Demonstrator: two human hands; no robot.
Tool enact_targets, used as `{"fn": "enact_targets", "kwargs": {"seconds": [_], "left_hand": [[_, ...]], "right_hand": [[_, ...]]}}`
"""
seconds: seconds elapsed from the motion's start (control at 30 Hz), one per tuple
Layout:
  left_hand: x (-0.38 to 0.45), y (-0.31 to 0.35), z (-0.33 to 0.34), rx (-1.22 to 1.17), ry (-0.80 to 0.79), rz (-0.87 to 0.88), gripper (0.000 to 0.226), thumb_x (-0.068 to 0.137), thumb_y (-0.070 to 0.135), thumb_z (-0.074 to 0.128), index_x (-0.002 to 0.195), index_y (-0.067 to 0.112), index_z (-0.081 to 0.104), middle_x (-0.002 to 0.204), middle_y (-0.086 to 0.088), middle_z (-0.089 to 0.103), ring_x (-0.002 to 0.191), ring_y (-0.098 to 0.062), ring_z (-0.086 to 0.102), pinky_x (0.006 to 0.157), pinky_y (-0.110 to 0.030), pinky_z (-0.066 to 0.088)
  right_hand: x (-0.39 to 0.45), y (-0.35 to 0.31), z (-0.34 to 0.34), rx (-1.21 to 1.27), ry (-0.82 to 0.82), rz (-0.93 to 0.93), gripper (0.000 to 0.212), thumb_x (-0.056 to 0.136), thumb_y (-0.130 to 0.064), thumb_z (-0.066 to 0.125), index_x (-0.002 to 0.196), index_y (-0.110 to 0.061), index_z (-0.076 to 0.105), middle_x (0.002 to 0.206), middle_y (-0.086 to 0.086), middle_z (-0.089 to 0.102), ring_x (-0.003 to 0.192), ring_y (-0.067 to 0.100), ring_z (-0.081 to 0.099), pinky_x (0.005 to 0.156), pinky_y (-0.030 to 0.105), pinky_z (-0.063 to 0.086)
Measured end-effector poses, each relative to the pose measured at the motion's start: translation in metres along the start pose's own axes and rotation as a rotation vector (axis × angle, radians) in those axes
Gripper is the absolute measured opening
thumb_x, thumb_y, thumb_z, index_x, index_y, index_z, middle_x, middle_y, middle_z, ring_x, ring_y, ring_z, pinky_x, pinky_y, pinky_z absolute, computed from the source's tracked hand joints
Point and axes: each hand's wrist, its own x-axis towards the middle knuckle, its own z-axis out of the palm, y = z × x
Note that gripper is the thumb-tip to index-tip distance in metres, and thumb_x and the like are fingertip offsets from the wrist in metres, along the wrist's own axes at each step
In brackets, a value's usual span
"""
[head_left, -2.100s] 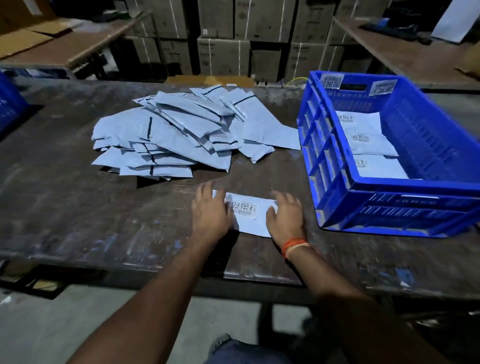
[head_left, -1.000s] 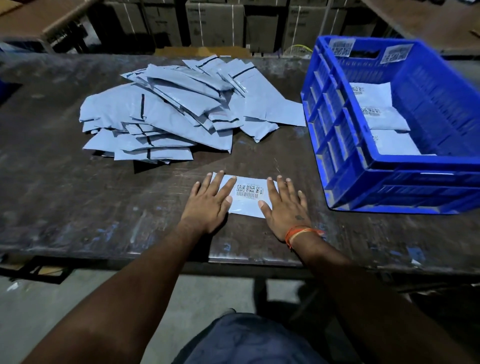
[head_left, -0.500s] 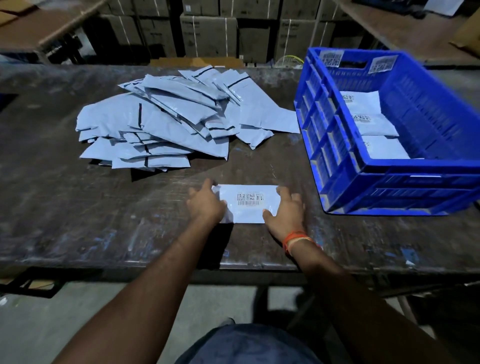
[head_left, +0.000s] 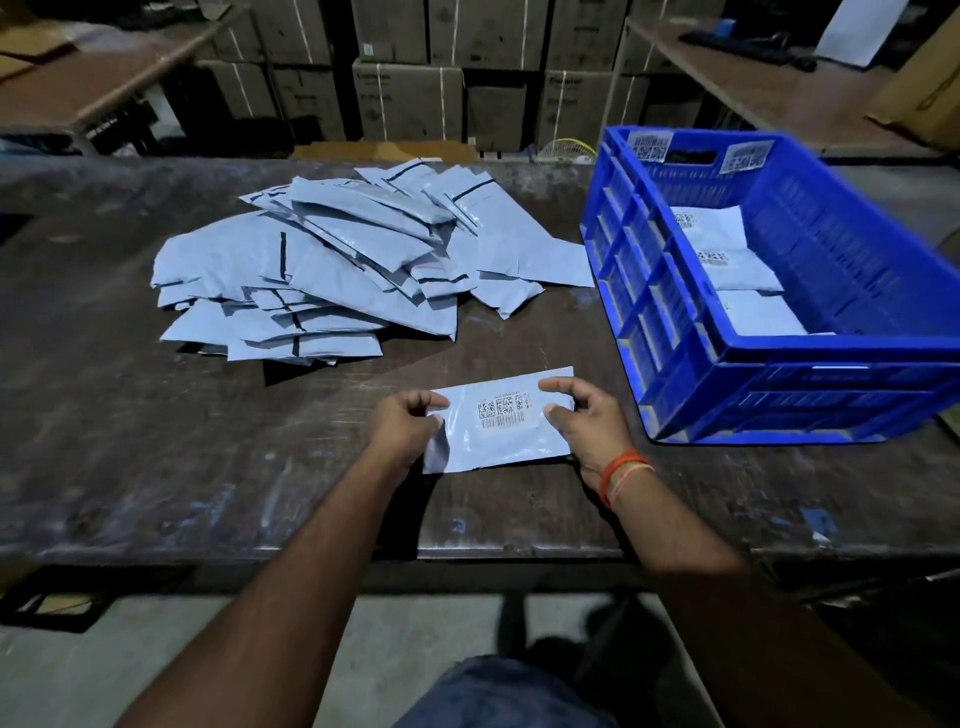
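A pale blue mailer bag (head_left: 498, 441) with a barcode label facing up is held just above the dark table (head_left: 156, 441), near its front edge. My left hand (head_left: 402, 423) pinches the bag's left end between thumb and fingers. My right hand (head_left: 584, 421), with an orange thread at the wrist, pinches its right end. A loose heap of the same mailer bags (head_left: 337, 270) lies on the table behind. To the right stands a blue plastic crate (head_left: 779, 374) with labelled bags (head_left: 727, 260) inside.
Stacked cardboard boxes (head_left: 410, 98) line the wall behind the table. Wooden benches stand at the back left (head_left: 93, 78) and back right (head_left: 753, 88). Bare tabletop stretches to the left of my hands. Grey floor shows below the table's front edge.
Both hands lay flat on the labelled bag pressing it to the table; now their fingers have curled round its two ends and the bag is raised and stretched between them.
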Motion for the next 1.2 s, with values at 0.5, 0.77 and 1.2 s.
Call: {"fn": "enact_targets", "kwargs": {"seconds": [0.5,0.77,1.2], "left_hand": [[0.007,0.121,-0.042,-0.441,-0.187,0.081,0.021,0.09,-0.008,0.065,0.101,0.008,0.072,0.077,-0.005,0.075,0.065,-0.014,0.066,0.058,-0.022,0.056],[-0.008,0.222,0.012,-0.324,-0.197,0.318,0.021,0.09,-0.008,0.067,0.109,-0.002,0.069,0.055,0.006,0.062,0.039,0.0,0.051,0.042,-0.012,0.041],[0.039,0.317,0.218,0.191,-0.223,0.385,0.022,0.083,-0.004,0.075,0.084,0.018,0.071,0.076,-0.006,0.062,0.064,-0.017,0.059,0.069,-0.035,0.061]], "right_hand": [[0.032,-0.119,-0.002,0.044,-0.002,-0.181,0.02,0.086,0.0,0.07,0.1,-0.013,0.077,0.1,0.011,0.075,0.084,0.019,0.067,0.083,0.034,0.055],[0.042,-0.208,-0.081,-0.032,0.084,-0.306,0.017,0.087,0.001,0.068,0.095,-0.013,0.074,0.088,0.011,0.068,0.075,0.02,0.061,0.067,0.03,0.052],[0.137,-0.209,-0.279,-0.07,0.138,-0.014,0.026,0.084,0.022,0.055,0.077,-0.002,0.063,0.053,0.005,0.064,0.041,0.007,0.059,0.04,0.013,0.046]]}}
